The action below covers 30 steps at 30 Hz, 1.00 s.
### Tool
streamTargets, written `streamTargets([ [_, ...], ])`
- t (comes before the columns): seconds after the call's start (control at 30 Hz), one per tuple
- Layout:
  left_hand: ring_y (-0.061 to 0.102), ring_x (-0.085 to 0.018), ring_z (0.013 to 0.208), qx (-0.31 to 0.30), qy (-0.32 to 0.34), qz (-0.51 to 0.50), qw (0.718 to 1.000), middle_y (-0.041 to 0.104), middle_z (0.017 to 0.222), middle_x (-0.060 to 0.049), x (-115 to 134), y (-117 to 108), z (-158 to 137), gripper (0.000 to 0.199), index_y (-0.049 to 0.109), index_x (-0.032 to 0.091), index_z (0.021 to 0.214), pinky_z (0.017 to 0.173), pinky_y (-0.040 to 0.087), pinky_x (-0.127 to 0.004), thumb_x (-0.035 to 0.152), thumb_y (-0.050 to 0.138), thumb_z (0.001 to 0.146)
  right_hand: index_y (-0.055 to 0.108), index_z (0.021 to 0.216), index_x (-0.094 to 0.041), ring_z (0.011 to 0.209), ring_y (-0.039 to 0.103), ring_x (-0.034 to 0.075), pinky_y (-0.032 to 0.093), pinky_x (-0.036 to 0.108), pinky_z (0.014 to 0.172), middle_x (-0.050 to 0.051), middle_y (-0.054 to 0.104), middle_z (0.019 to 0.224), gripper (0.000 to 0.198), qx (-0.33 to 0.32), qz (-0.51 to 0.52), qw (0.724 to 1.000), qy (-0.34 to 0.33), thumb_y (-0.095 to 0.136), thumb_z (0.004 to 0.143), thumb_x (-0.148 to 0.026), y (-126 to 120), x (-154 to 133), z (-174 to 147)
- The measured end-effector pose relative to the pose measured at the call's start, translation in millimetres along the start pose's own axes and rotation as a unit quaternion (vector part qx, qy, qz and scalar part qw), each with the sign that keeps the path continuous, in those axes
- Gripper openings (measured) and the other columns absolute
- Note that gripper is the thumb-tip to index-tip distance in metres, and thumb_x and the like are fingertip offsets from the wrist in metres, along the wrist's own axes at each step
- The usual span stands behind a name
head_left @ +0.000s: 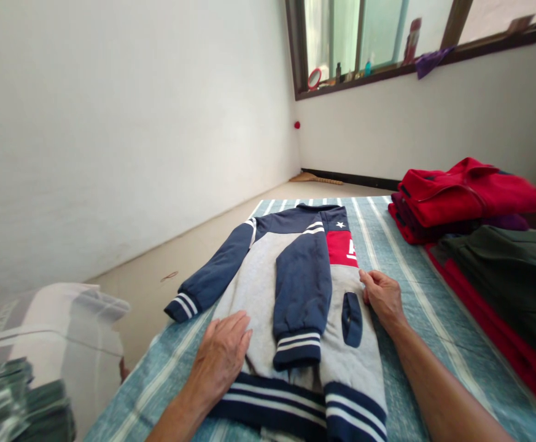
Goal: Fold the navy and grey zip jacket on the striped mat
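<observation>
A grey and navy jacket (258, 288) with a red chest panel, a white star and striped cuffs lies on a blue striped sheet (415, 307). One sleeve is folded inward over its body; the other stretches out to the left. My left hand (224, 347) rests flat on the grey cloth near the striped hem, fingers extended. At the jacket's right edge, beside the navy-trimmed pocket, my right hand (382, 294) has its fingers curled, with thumb and forefinger pinching the edge of the cloth.
Folded red clothes (465, 190) and dark green clothes (511, 276) are stacked on the right. At lower left, a pale checked cloth bundle (51, 331) stands beside dark green garments (19, 405). A white wall (134, 123) borders the left; a windowsill (364, 77) holds small items.
</observation>
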State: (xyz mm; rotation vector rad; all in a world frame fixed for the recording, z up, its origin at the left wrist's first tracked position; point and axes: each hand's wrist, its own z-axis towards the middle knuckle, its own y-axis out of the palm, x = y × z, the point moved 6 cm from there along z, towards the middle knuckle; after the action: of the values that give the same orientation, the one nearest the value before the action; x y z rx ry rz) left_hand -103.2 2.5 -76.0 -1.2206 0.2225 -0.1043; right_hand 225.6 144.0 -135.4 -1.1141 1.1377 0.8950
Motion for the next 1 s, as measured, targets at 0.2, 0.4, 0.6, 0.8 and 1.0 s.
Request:
streamTargets([
  [0.2,0.064,-0.024,0.103,-0.009,-0.006,0.0,1.0,0.07,0.109,-0.008,7,-5,0,0.027,0.063,0.021,0.105,0.095,0.045,-0.046,0.027,0.039,0.094,0.053,0.053,-0.02,0.04,0.041,0.013,0.032,0.026,0.048,-0.005,0.045,0.037,0.043,0.002,-0.002,1.0,0.009,0.056,0.078,-0.055,0,2,0],
  [0.4,0.06,-0.027,0.11,-0.007,-0.029,0.003,1.0,0.065,0.118,-0.013,10,-5,5,0.026,0.062,0.018,0.109,0.094,0.047,-0.046,0.028,0.046,0.091,0.055,0.056,-0.02,0.04,0.042,0.013,0.034,0.026,0.049,-0.005,0.046,0.037,0.042,0.004,-0.01,1.0,0.005,0.056,0.079,-0.055,-1,0,0],
  [0.6,0.055,-0.029,0.119,-0.045,-0.047,0.018,0.998,0.061,0.126,-0.014,12,3,3,0.03,0.061,0.016,0.113,0.098,0.043,-0.05,0.03,0.049,0.089,0.053,0.053,-0.02,0.039,0.042,0.013,0.034,0.026,0.048,-0.005,0.046,0.037,0.044,0.0,-0.005,1.0,0.002,0.055,0.078,-0.056,-1,1,0],
  [0.8,0.057,-0.028,0.116,-0.029,-0.04,0.029,0.998,0.063,0.123,-0.014,12,-1,1,0.03,0.061,0.017,0.112,0.098,0.044,-0.051,0.031,0.046,0.09,0.056,0.057,-0.019,0.04,0.042,0.013,0.033,0.025,0.047,-0.005,0.046,0.039,0.043,-0.002,-0.008,1.0,0.001,0.055,0.078,-0.057,0,3,1],
  [1.0,0.059,-0.029,0.112,-0.001,-0.018,0.032,0.999,0.065,0.119,-0.014,14,-2,-2,0.027,0.063,0.017,0.105,0.094,0.046,-0.051,0.032,0.045,0.091,0.058,0.059,-0.019,0.039,0.042,0.013,0.033,0.025,0.046,-0.004,0.046,0.038,0.042,0.001,-0.009,1.0,0.0,0.054,0.078,-0.056,0,3,2],
])
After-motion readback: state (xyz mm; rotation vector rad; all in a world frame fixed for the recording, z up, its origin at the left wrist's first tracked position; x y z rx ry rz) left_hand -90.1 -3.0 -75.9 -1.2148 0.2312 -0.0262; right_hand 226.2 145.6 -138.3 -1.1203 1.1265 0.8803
